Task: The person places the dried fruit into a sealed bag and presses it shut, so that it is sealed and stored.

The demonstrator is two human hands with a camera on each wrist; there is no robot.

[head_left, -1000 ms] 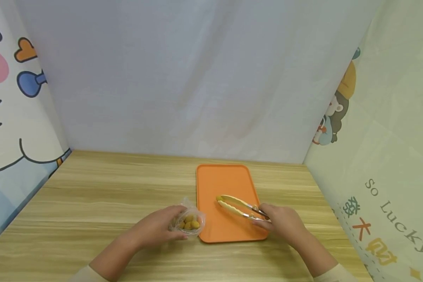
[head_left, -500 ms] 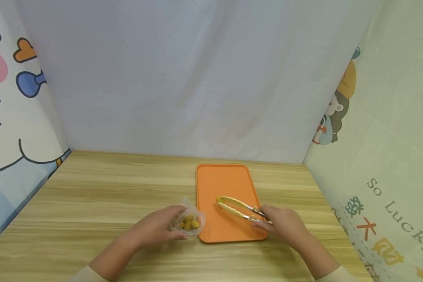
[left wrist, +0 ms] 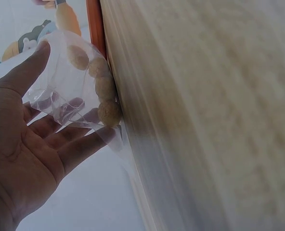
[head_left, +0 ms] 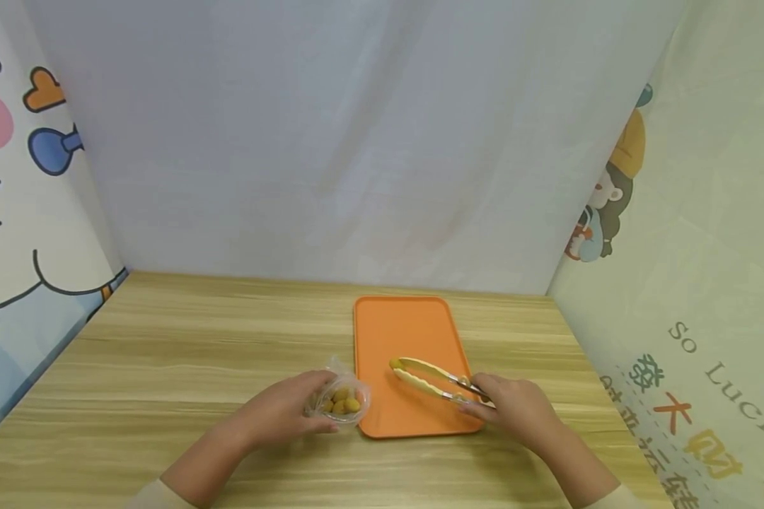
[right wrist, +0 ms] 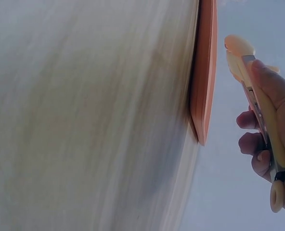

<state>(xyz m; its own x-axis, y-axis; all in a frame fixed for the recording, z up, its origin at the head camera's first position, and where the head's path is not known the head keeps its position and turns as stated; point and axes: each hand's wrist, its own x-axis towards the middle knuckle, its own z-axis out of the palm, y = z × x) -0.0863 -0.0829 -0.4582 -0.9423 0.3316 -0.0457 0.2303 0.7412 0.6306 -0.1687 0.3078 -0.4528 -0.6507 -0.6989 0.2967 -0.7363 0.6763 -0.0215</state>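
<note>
My left hand (head_left: 289,408) holds a clear plastic bag (left wrist: 68,98) between thumb and fingers, its mouth spread. Several small, round yellow-brown pieces (head_left: 340,405) lie inside it; their kind is unclear. The bag stands on the table against the left edge of an orange tray (head_left: 397,318). Over the tray, my right hand (head_left: 516,405) grips a pair of tongs (head_left: 423,383) with cream tips and metal arms. One similar yellow-brown piece (head_left: 395,363) is at the tongs' tips. Whether both tips touch it, I cannot tell.
A wood-grain table (head_left: 197,339) lies under everything. A pale curtain (head_left: 305,141) closes off the back, and printed sheets hang at the left and right (head_left: 707,283) sides.
The tongs and the piece at their tips have shifted slightly toward me over the tray. My left hand and the bag have stayed in place.
</note>
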